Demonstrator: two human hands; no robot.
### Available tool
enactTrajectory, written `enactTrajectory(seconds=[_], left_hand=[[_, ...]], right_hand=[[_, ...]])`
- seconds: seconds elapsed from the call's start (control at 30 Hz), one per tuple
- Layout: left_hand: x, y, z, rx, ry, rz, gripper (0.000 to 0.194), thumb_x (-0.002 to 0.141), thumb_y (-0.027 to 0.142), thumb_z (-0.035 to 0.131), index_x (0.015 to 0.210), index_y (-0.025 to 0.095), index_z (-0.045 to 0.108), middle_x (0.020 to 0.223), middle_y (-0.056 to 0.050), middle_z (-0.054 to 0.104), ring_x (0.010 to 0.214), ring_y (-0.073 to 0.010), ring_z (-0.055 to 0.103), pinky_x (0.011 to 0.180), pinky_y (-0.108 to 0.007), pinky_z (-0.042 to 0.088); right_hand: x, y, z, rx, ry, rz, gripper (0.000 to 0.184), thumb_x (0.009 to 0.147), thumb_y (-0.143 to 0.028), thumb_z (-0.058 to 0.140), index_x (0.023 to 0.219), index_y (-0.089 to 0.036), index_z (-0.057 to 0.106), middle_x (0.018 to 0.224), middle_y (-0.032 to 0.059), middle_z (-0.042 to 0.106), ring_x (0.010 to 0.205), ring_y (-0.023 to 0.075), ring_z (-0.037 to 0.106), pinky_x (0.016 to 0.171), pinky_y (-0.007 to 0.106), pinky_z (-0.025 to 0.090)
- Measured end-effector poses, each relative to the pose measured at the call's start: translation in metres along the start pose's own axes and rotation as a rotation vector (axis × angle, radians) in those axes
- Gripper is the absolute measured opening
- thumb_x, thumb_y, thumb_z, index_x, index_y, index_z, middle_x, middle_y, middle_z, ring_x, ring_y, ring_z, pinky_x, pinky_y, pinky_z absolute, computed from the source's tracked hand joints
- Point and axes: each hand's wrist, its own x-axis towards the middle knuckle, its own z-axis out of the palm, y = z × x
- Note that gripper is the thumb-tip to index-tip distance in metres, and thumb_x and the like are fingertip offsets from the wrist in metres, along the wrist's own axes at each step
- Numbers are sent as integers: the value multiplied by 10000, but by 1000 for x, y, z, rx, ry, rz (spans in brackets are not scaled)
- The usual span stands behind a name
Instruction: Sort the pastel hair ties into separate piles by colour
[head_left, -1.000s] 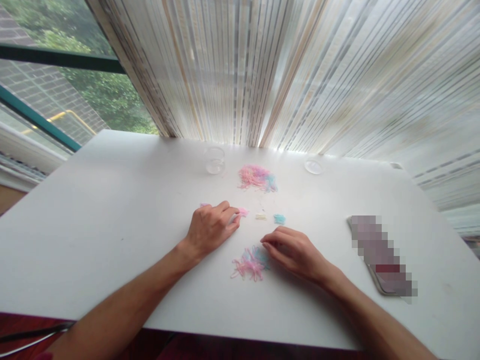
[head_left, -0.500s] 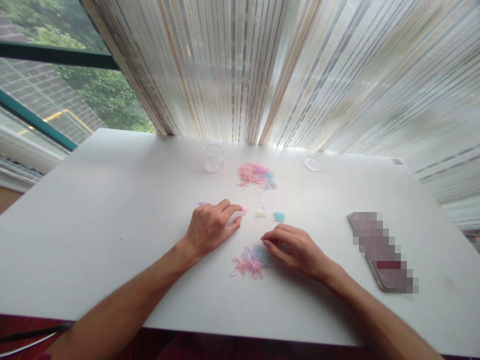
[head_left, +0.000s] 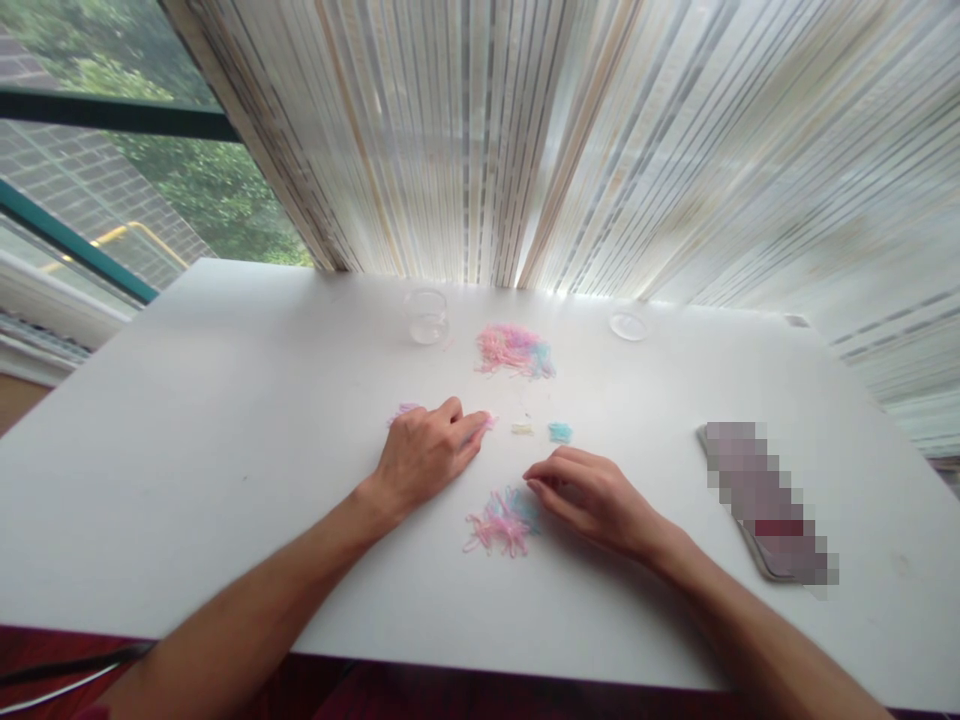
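Small pastel rubber bands lie sorted and loose on the white table. My left hand [head_left: 424, 455] rests over the middle row, thumb and forefinger closed together on pink rubber bands [head_left: 489, 421]. Purple rubber bands [head_left: 405, 411] show partly behind its knuckles. My right hand [head_left: 589, 497] is at the right edge of a loose mixed pile of pink and blue rubber bands [head_left: 501, 525]. Its thumb and forefinger are pinched; anything between them is too small to make out. Pale yellow rubber bands [head_left: 522, 429] and turquoise rubber bands [head_left: 559, 432] lie just beyond the hands.
A bigger heap of mixed rubber bands [head_left: 514, 350] lies farther back. A clear round container [head_left: 427, 325] stands to its left, a clear lid [head_left: 628, 326] to its right. A phone [head_left: 750, 500], partly pixelated, lies at right on the white table [head_left: 262, 540]. Striped curtains [head_left: 480, 150] hang behind.
My left thumb and forefinger have closed the gap between them and come down at the pink rubber bands. More of the purple bands shows. My right hand has hardly moved.
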Motion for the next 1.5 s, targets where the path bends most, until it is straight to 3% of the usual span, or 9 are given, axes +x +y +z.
enactTrajectory(seconds=[0.13, 0.23, 0.33, 0.4, 0.53, 0.8, 1.1, 1.37, 1.5], left_hand=[[0, -2, -1, -62, 91, 15, 230, 964, 315, 599, 1119, 261, 759, 773, -21, 703, 554, -147, 574, 530, -267, 357], [-3, -6, -5, -277, 125, 135, 210, 985, 287, 568, 1022, 215, 762, 758, -6, 744, 559, -120, 613, 541, -241, 389], [-9, -9, -9, -486, 1, 291, 202, 986, 258, 564, 939, 216, 756, 715, 30, 759, 517, -88, 603, 543, -222, 402], [-13, -9, -13, -549, -92, 322, 188, 974, 256, 576, 939, 230, 759, 688, 41, 754, 494, -87, 585, 540, -224, 402], [-15, -5, -19, -645, -192, 294, 150, 922, 251, 627, 978, 244, 766, 607, 54, 704, 452, -79, 515, 509, -216, 371], [-18, 2, -20, -718, -255, 308, 204, 799, 218, 693, 988, 249, 762, 552, 70, 650, 439, -78, 460, 512, -204, 344], [-19, 6, -20, -748, -318, 313, 133, 803, 193, 706, 882, 274, 775, 580, 78, 671, 476, -70, 519, 541, -186, 361], [-17, 5, -16, -752, -236, 318, 159, 839, 211, 691, 977, 250, 758, 580, 81, 646, 461, -69, 459, 528, -203, 341], [-15, 5, -16, -748, -215, 306, 126, 827, 177, 676, 912, 232, 750, 526, 87, 572, 448, -69, 417, 511, -204, 319]], right_hand=[[0, 1, -1, 3, 12, -3, 145, 1008, -213, 522, 967, -198, 660, 746, 21, 647, 652, 132, 585, 630, 244, 481], [0, 2, -3, -3, 11, -2, 135, 1000, -197, 528, 978, -194, 662, 754, 22, 648, 659, 132, 586, 637, 247, 477], [-1, 2, -7, -13, -12, 6, 133, 987, -181, 535, 984, -191, 667, 761, 25, 649, 666, 136, 587, 637, 250, 471], [-2, 2, -11, -9, -37, 13, 137, 972, -167, 537, 983, -189, 672, 771, 29, 650, 681, 140, 592, 638, 251, 468], [-3, -3, -17, 41, -140, 56, 144, 937, -156, 561, 993, -187, 690, 805, 37, 665, 711, 147, 607, 654, 256, 471], [-3, -11, -18, 97, -296, 89, 123, 903, -193, 618, 994, -175, 698, 862, 49, 673, 768, 165, 613, 701, 273, 476], [-3, -12, -13, 91, -343, 108, 147, 925, -160, 590, 1025, -169, 697, 910, 64, 679, 830, 183, 629, 749, 291, 480], [-2, -11, -7, 47, -295, 90, 88, 922, -148, 606, 929, -174, 690, 827, 35, 654, 757, 161, 603, 697, 275, 459], [-2, -11, -7, 63, -283, 79, 98, 915, -135, 597, 927, -170, 687, 839, 42, 664, 763, 163, 608, 700, 275, 463]])
